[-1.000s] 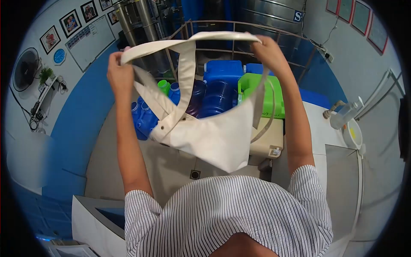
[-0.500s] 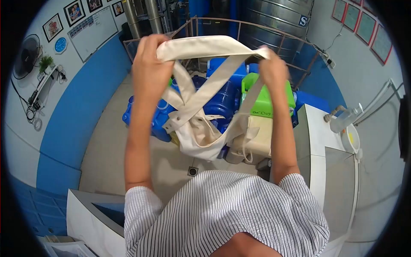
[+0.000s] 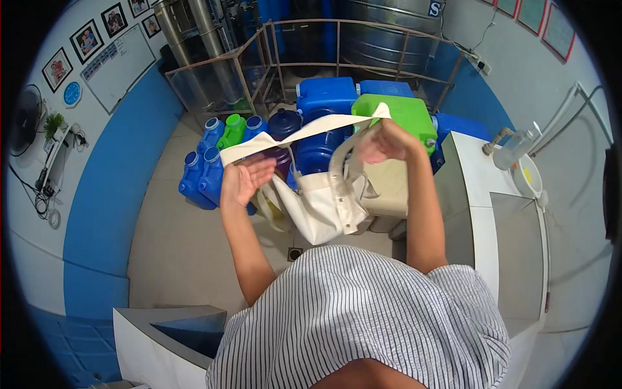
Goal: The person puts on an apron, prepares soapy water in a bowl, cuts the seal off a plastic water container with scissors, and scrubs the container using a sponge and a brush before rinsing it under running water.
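A cream cloth carrier point(image 3: 321, 211) with wide straps and metal snaps hangs in front of my chest. Its broad upper strap point(image 3: 304, 129) stretches between my hands. My left hand point(image 3: 247, 181) holds the strap's left end by the thumb side, palm showing and fingers extended toward the middle. At the other end, my right hand point(image 3: 392, 142) holds the strap high by the thumb, its fingers loosely bent and partly behind the cloth. The carrier's body sags between them, folded, with loose straps dangling at both sides.
Blue water jugs point(image 3: 210, 175) stand on the tiled floor beyond, beside a large green jug point(image 3: 395, 117). A metal railing point(image 3: 337, 23) runs behind them. On the right is a white counter point(image 3: 476, 175) with a clear bottle point(image 3: 515, 155). A floor drain point(image 3: 295, 253) lies below.
Both hands have come down and their grip has loosened, with the left palm turned into view. The upper strap now slants, and the carrier's body has swung to the right.
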The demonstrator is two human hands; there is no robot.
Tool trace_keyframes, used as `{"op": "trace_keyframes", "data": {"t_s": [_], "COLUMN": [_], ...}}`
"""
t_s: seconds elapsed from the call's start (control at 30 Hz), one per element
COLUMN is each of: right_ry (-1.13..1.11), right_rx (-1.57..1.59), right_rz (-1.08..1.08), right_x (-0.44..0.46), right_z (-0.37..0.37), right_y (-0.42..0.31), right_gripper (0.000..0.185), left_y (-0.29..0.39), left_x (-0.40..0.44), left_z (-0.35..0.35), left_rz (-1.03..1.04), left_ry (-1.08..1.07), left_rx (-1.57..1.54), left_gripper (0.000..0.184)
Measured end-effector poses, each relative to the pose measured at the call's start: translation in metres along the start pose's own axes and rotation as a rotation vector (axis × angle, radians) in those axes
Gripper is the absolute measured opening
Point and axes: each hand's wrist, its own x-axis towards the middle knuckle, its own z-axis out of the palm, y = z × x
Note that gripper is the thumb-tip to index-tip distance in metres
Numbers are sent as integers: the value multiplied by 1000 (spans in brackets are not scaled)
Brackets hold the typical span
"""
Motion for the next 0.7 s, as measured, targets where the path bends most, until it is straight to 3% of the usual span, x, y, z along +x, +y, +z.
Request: {"op": "trace_keyframes", "data": {"t_s": [0.07, 0.13, 0.17, 0.2, 0.23, 0.3, 0.33, 0.4, 0.43, 0.47, 0.5, 0.53, 0.57, 0.6, 0.67, 0.7], "right_ry": [-282, 67, -22, 98, 237, 611, 808, 1124, 1201, 1114, 1027, 931, 833, 766, 195, -97], "right_rx": [706, 875, 940, 797, 672, 282, 105, -145, -197, -72, 58, 167, 277, 92, 222, 127], "right_rz": [-518, -912, -1073, -1333, -1581, -1857, -1990, -2134, -2141, -2124, -2108, -2154, -2199, -2157, -2022, -1906], "right_x": [-6, 4, 2, -20, -44, -82, -100, -141, -161, -187, -212, -213, -214, -217, -206, -199], "right_z": [32, 61, 67, 83, 100, 104, 103, 103, 100, 101, 101, 90, 78, 62, 59, 40], "right_y": [5, -13, -24, -38, -53, -80, -98, -138, -156, -166, -177, -189, -201, -206, -205, -198], "right_gripper": [54, 47, 36, 42, 53, 68, 59, 42, 33, 26, 20, 21, 23, 29, 36, 36], "left_y": [6, 24, 35, 48, 61, 90, 105, 132, 145, 157, 166, 177, 188, 193, 197, 189], "left_x": [3, -4, -9, -16, -26, -48, -60, -85, -91, -96, -103, -110, -116, -119, -121, -116], "left_z": [42, 90, 109, 129, 151, 190, 208, 263, 279, 295, 290, 286, 279, 276, 271, 278], "left_rz": [318, 799, 953, 1096, 1251, 1530, 1656, 2158, 2306, 2453, 2460, 2289, 2117, 2129, 1681, 1534], "left_ry": [-144, -70, -340, -625, -592, -537, -513, -177, -188, -207, 192, 599, 500, 496, -189, -499], "left_rx": [-294, -313, -390, -463, -478, -541, -584, -331, -307, -283, 359, 982, 1025, 1017, 823, 630], "left_gripper": [53, 50, 45, 40, 43, 51, 50, 41, 32, 24, 19, 16, 22, 22, 26, 32]}}
